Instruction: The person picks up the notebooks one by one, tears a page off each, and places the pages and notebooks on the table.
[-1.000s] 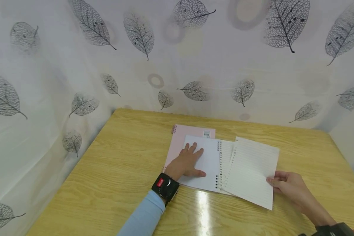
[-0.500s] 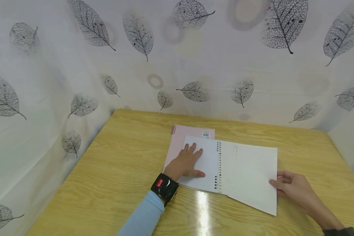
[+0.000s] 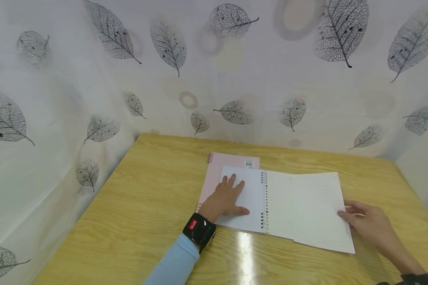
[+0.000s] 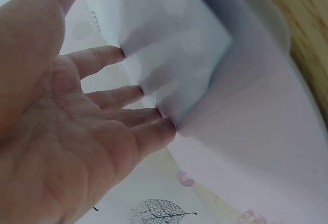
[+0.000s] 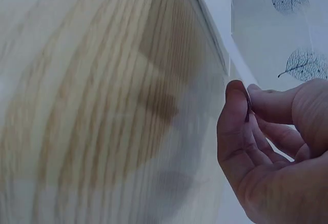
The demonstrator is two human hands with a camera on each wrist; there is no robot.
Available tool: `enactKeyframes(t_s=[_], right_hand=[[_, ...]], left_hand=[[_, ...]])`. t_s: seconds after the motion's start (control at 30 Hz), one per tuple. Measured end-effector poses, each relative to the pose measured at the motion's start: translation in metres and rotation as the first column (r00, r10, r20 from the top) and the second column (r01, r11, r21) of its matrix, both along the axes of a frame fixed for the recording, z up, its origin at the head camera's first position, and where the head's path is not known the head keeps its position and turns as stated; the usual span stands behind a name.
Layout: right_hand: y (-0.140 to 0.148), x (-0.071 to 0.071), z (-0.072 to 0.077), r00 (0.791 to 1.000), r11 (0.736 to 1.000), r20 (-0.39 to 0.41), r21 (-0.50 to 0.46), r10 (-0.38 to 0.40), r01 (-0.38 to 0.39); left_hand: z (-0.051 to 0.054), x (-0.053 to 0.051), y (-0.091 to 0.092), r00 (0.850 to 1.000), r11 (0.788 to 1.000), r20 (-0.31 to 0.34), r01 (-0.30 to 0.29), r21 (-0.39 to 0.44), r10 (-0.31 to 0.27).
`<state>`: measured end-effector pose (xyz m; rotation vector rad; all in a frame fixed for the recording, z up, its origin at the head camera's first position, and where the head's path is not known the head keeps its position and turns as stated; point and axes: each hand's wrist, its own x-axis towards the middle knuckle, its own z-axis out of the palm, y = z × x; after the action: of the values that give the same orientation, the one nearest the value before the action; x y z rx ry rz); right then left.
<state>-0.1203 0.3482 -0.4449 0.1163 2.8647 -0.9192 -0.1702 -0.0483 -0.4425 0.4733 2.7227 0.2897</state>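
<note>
Okay, so two notebooks and two bare hands on one yellow wood-grain tabletop. Notebook one is a white, ring-bound pad lying open around the middle of the table, with one row of rings down its spine. Notebook two is pink with a spiral binding, partly covered by the first, and it's got one white barcode sticker near its top right corner.

Left hand rests on the blank white left-hand page, fingers and thumb spread wide. The left wrist view shows four fingertips touching the paper.

Right hand pinches the outer edge of one white lined sheet between thumb and fingers. That sheet overlaps the pad's lined right-hand page, sits apart from the rings and sticks out past the pad on the right. Can't tell how much of it touches the wood.

Also: two black wristbands, one per wrist, the left one with a red label, plus one light blue sleeve. Behind it all hangs pale cloth with more than a dozen dark leaf prints.
</note>
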Motion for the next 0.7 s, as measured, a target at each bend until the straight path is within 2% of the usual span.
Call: enactKeyframes(t_s=[0.13, 0.23, 0.47, 0.7], right_hand=[[0.014, -0.002, -0.004, 0.998, 0.997, -0.059, 0.079, -0.001, 0.006], [0.021, -0.003, -0.004, 0.996, 0.994, -0.091, 0.104, -0.021, 0.031], [0.039, -0.005, -0.008, 0.993, 0.987, -0.097, 0.137, -0.074, 0.087], [0.053, -0.007, -0.012, 0.984, 0.973, -0.107, 0.167, -0.141, 0.157]], left_hand=[[-0.002, 0.001, 0.000, 1.000, 1.000, -0.009, -0.010, 0.012, 0.010], [-0.002, 0.001, -0.001, 1.000, 0.999, -0.010, -0.017, 0.030, 0.018], [-0.001, 0.001, -0.002, 0.999, 0.997, -0.021, -0.023, 0.068, 0.025], [-0.001, 0.003, -0.004, 0.995, 1.000, -0.099, 0.010, 0.000, -0.010]])
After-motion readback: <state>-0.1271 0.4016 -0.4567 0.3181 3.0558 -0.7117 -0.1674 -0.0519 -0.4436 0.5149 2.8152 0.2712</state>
